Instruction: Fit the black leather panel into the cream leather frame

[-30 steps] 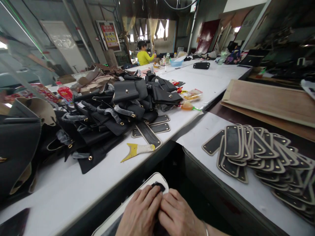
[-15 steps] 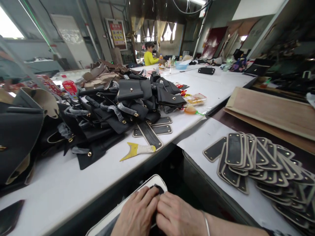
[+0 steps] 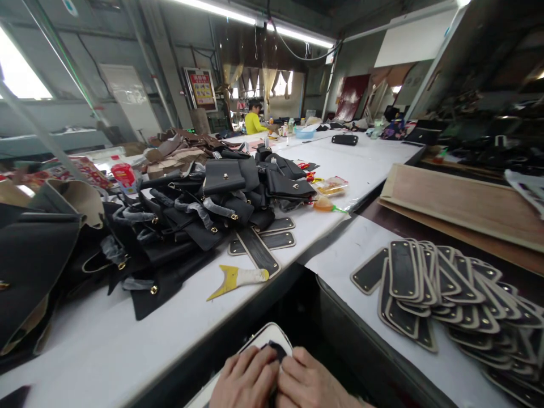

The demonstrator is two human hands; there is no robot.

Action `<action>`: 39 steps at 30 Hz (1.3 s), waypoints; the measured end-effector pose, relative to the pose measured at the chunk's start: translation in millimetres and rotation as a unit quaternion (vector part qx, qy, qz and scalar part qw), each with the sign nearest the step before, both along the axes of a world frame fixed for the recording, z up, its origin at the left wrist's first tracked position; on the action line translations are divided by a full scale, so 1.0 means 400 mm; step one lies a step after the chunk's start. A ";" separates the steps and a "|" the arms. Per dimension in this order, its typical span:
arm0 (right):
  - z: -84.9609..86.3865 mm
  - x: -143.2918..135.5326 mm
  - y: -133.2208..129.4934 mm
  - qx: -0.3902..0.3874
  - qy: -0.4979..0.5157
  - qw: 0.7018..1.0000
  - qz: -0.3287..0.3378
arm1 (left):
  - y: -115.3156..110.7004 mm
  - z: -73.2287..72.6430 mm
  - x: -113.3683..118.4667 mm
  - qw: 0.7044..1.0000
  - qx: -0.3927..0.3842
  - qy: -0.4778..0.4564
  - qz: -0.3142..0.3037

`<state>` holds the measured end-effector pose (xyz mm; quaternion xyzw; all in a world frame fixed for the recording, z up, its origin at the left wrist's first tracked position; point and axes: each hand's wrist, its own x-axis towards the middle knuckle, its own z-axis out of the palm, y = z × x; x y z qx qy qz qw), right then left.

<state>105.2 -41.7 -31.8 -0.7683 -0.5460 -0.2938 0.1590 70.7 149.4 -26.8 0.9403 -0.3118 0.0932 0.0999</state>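
At the bottom middle, a black panel with a broad cream border [image 3: 271, 328] slants up out of the gap beside the white table. My left hand [image 3: 245, 378] lies over it with bent fingers, gripping it near its rounded end. Right beside it, my right hand [image 3: 312, 381] pinches the same end, its fingers curled and touching my left fingers. A bit of black material [image 3: 278, 349] shows just beyond the fingertips. My palms cover most of the panel, so what lies under them is hidden.
A pile of black bags [image 3: 229, 175] covers the white table [image 3: 97, 328] on my left. Near its edge lie black strips [image 3: 259, 252] and a yellow-and-white forked tool [image 3: 238, 280]. Several black plates with pale edges [image 3: 403, 269] are heaped on the right. A person in yellow [image 3: 254, 122] is far off.
My view has tilted up, so the table and hands sit lower in the picture. Both hands stay on the panel's end, and the left fingers look more bent.
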 end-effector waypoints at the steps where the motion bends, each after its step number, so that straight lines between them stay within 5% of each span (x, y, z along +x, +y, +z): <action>1: 0.010 -0.006 -0.003 -0.011 -0.004 1.000 0.000 | -0.011 0.019 0.000 0.999 -0.005 0.031 0.014; 5: 0.064 -0.020 -0.010 -0.072 0.062 0.995 0.011 | -0.045 0.080 -0.001 0.988 -0.016 0.140 0.056; 11: 0.117 -0.011 -0.015 -0.128 0.126 0.982 0.055 | -0.054 0.118 -0.005 0.970 -0.084 0.215 0.076; 21: 0.079 -0.025 -0.022 -0.035 0.313 0.948 0.036 | -0.040 0.059 -0.012 0.979 -0.092 0.158 0.092; 26: 0.090 0.021 -0.035 0.126 0.512 0.844 -0.099 | -0.030 0.035 -0.010 0.981 -0.083 0.152 0.088; 30: 0.063 0.095 -0.039 0.018 0.617 0.755 -0.221 | -0.017 -0.013 -0.005 0.993 -0.052 0.081 0.067; 34: 0.044 0.150 -0.034 -0.097 0.638 0.750 -0.142 | -0.010 -0.056 0.000 0.998 -0.028 -0.010 0.049; 39: 0.039 0.175 -0.041 -0.101 0.680 0.724 -0.056 | -0.017 -0.028 -0.005 0.996 -0.026 0.046 0.072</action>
